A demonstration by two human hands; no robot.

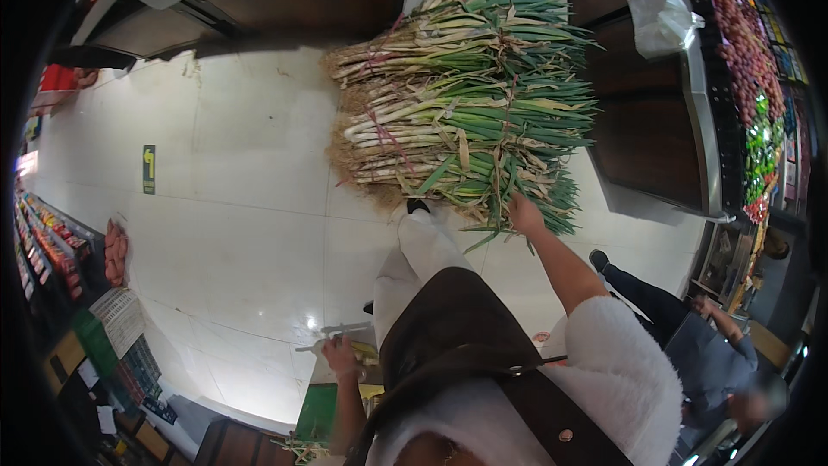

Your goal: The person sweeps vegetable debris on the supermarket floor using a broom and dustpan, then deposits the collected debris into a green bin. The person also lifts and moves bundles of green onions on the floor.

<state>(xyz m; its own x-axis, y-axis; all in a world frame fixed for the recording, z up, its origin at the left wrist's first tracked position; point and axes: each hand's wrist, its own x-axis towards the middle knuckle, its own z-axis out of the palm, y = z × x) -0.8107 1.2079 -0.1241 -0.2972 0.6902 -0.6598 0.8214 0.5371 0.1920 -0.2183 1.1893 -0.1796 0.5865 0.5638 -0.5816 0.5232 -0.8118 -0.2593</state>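
Several bundles of leeks or large green onions point(453, 123) lie piled before me, roots to the left and green leaves to the right, tied with reddish bands. My right hand point(525, 213) reaches to the near edge of the pile and touches the leaves; its fingers seem curled, but whether they grip a tie or leaves is hidden. My left hand point(340, 356) is low at the left, at a grey metal-looking piece point(336, 329) above a green surface point(317, 404). What its fingers hold is unclear. I wear a dark apron point(459, 323).
Dark-panelled display stands flank the pile; grapes point(744, 45) lie on the right one, with a plastic bag point(663, 22) at its edge. A person in dark clothes point(705, 343) stands at the lower right. Packaged goods point(58, 252) and a filled red net bag point(116, 252) are at the left.
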